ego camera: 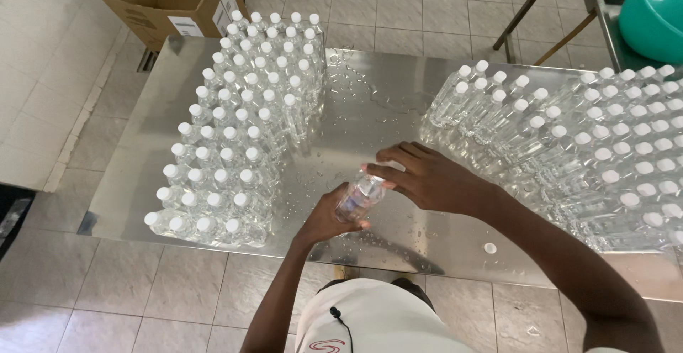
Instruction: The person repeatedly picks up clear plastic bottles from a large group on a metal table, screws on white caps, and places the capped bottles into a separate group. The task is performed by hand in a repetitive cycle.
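My left hand [329, 214] grips the body of a small clear plastic bottle [359, 195] above the middle of a wet steel table [370, 104]. My right hand [427, 176] covers the bottle's top end, fingers curled over the cap, which is hidden. On the left of the table stand several rows of clear bottles with white caps [238, 129]. A larger block of the same capped bottles [590, 146] fills the right side.
A loose white cap [490, 248] lies near the table's front edge. An open cardboard box [174, 1] sits on the tiled floor beyond the far left corner. A teal tub [651, 11] rests on a metal stand at the top right. Water drops dot the table.
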